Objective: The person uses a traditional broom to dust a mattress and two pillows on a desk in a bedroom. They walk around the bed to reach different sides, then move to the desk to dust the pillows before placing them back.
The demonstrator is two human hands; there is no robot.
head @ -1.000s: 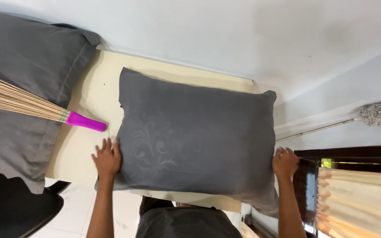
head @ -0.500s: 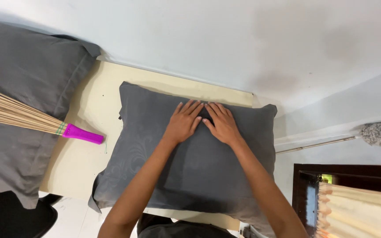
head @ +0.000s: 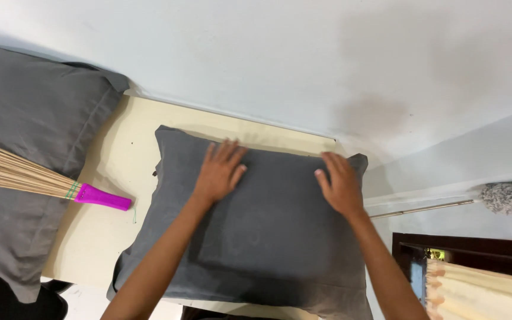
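A dark grey pillow [head: 256,231] lies in the middle of the frame on a pale cream mattress [head: 120,172], running from the centre down to the lower edge. Both hands press flat on its upper part with fingers spread wide, holding nothing: the left hand [head: 219,172] sits near the pillow's upper left, just below its top seam, and the right hand [head: 340,184] rests near the upper right corner, well apart from the other. The forearms reach up from the lower edge of the frame. In the upper left of the frame a second grey pillow [head: 31,136] lies partly over the mattress's left edge, and across it rests a broom [head: 42,181] of pale straw with a bright magenta handle pointing toward the first pillow. At the right edge a fluffy grey duster [head: 511,197] on a thin stick lies against the white wall [head: 327,59]
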